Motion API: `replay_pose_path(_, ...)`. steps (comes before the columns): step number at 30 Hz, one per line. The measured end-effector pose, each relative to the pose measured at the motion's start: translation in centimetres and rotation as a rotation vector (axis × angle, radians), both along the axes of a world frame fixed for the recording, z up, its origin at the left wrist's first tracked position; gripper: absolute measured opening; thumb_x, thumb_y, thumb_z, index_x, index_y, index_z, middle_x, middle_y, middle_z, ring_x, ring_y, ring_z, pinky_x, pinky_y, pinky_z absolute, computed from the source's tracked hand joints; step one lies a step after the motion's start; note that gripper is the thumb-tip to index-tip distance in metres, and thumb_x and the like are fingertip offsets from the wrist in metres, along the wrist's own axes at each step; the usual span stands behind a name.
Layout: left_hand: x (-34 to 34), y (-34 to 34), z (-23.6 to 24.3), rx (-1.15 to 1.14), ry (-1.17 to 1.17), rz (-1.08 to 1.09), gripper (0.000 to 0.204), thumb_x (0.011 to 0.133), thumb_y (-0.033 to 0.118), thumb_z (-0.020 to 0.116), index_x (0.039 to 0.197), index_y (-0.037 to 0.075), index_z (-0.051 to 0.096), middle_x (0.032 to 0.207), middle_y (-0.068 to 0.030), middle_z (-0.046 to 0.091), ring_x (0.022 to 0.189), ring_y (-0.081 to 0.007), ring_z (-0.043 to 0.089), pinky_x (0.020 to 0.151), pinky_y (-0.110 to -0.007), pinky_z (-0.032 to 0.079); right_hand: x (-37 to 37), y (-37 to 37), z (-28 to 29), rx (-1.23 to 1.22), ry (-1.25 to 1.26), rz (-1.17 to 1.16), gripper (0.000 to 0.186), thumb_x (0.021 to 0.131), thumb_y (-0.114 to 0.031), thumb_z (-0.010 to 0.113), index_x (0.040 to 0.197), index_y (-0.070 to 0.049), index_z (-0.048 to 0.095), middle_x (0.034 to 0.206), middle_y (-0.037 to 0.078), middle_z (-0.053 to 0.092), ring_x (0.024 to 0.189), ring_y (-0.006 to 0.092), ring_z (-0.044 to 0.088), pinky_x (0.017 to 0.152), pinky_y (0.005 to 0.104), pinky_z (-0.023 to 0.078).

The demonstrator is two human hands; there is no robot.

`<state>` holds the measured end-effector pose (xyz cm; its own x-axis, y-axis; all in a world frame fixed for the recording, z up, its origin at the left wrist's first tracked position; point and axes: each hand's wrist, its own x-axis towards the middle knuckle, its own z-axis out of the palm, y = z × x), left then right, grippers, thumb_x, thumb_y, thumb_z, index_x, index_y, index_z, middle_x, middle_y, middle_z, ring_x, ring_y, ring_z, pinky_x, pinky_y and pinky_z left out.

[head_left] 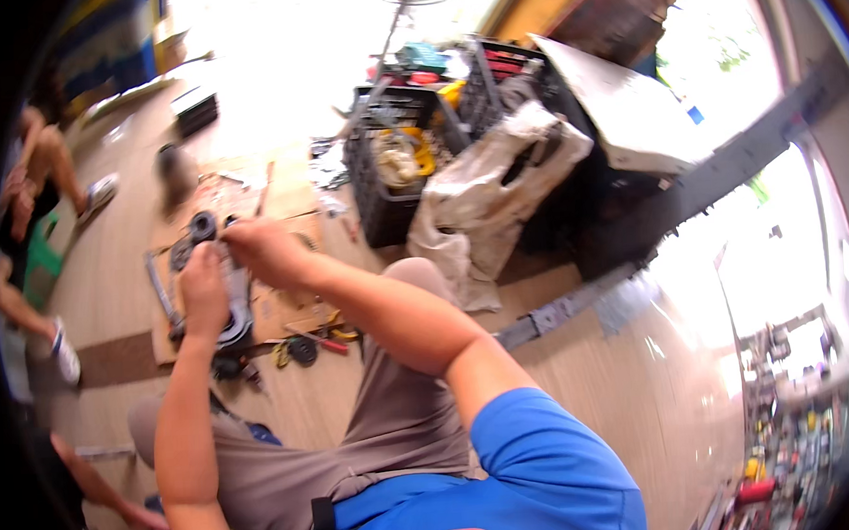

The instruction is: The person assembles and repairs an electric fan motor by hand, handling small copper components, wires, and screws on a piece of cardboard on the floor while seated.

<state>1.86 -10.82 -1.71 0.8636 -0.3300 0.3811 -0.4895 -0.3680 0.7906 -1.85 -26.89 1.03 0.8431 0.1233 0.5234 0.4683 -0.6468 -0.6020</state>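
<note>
My left hand point(204, 288) is closed at the near side of a dark ring-shaped metal part point(202, 226) and seems to grip it. Just to its right, my right hand point(265, 252) is closed too; what its fingers hold is hidden, though a small dark tip shows beyond them. Below and between the hands lies a grey metal machine assembly point(238, 303) with a round end, partly covered by my left hand. It rests on a flattened cardboard sheet point(287, 289) on the floor. A long metal wrench point(164, 290) lies left of my left hand.
Near my knees lie a black-and-yellow round tool point(301, 350) and a red-handled screwdriver point(331, 345). Black crates point(382, 195) and a whitish sack point(498, 199) stand to the right. At the left, a person's leg point(59, 164) and another person's hand point(148, 529) show.
</note>
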Motion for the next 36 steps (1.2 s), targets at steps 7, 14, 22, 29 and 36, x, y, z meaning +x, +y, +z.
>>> replay_pose_path(7,2.3,0.1,-2.0,-0.179,0.132,0.059,0.031,0.104,0.025,0.044,0.089,0.002,0.059,0.064,0.0026,0.048,0.055,-0.0083,0.043,0.050,-0.027,0.035,0.0,2.5,-1.0,0.380,0.049,0.105,0.018,0.086,-0.001,0.059,0.103,-0.001,0.066,0.084,0.020,0.065,0.075,0.0330,0.064,0.069,0.0376,0.050)
replay_pose_path(14,2.4,-0.9,-1.9,-0.425,0.468,0.051,0.032,0.105,0.030,0.044,0.087,0.008,0.059,0.062,0.0065,0.044,0.047,-0.0031,0.036,0.041,-0.022,0.026,-0.3,3.7,-2.4,0.359,0.037,-0.035,0.036,0.088,0.000,0.055,0.124,-0.002,0.059,0.090,0.019,0.059,0.080,0.0337,0.059,0.073,0.0374,0.049)
replay_pose_path(22,4.4,1.0,-2.1,-0.669,0.638,0.042,0.027,0.104,0.028,0.046,0.100,0.006,0.061,0.081,-0.0009,0.059,0.071,-0.0085,0.056,0.065,-0.022,0.048,0.6,4.7,-3.0,0.289,-0.123,0.013,0.038,0.087,-0.006,0.056,0.125,-0.006,0.058,0.087,0.020,0.058,0.080,0.0384,0.057,0.073,0.0414,0.048)
replay_pose_path(29,9.5,3.7,-3.3,-0.893,0.774,-0.094,0.027,0.105,0.025,0.042,0.092,0.005,0.055,0.078,-0.0047,0.053,0.076,-0.0159,0.054,0.077,-0.030,0.048,0.1,5.4,-3.3,0.130,-0.185,0.025,0.034,0.082,-0.008,0.057,0.116,-0.006,0.059,0.095,0.019,0.063,0.089,0.0368,0.062,0.074,0.0437,0.051)
replay_pose_path(36,12.2,6.0,-3.3,-1.222,0.897,-0.305,0.027,0.105,0.025,0.041,0.094,0.005,0.056,0.063,0.0017,0.029,0.057,-0.0097,0.030,0.054,-0.025,0.032,-1.3,4.8,-3.6,-0.014,-0.140,0.007,0.026,0.075,-0.010,0.060,0.101,-0.008,0.062,0.080,0.015,0.061,0.077,0.0362,0.064,0.068,0.0445,0.051)
